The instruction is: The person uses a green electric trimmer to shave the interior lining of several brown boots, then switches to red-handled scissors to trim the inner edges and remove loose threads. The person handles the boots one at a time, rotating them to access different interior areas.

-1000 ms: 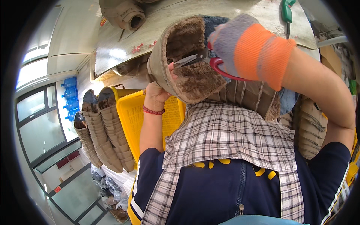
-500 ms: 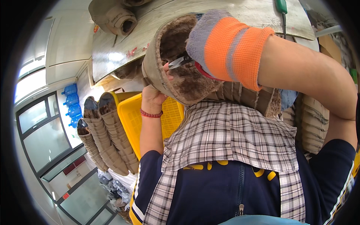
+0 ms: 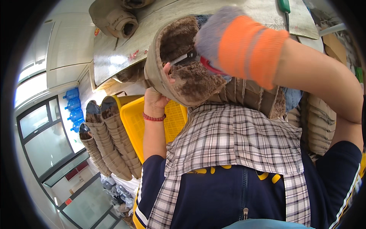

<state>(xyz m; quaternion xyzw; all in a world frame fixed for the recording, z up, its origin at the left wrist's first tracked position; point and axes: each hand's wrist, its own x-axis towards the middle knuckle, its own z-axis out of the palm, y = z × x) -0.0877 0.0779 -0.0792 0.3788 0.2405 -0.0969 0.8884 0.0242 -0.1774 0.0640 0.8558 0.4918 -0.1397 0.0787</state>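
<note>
My left hand is bare, with a red beaded bracelet at the wrist. It grips the rim of a beige boot upper with a brown fluffy lining, and its fingertips show on the lining side. The upper is tilted so that its furry opening faces me. My right hand, in a grey and orange knit glove, is closed around red-handled scissors. Their blades lie over the lining, close to the left fingertips. The glove is smeared by motion and hides most of the handles.
More beige fur-lined uppers lie stacked across my lap and beside a yellow plastic basket at left. On the worktable sit other beige uppers and a green-handled tool. Blue water bottles stand by the far wall.
My right hand has shifted slightly right with the scissors, whose blades have pulled back a little and turned. My left hand and the boot upper have hardly moved.
</note>
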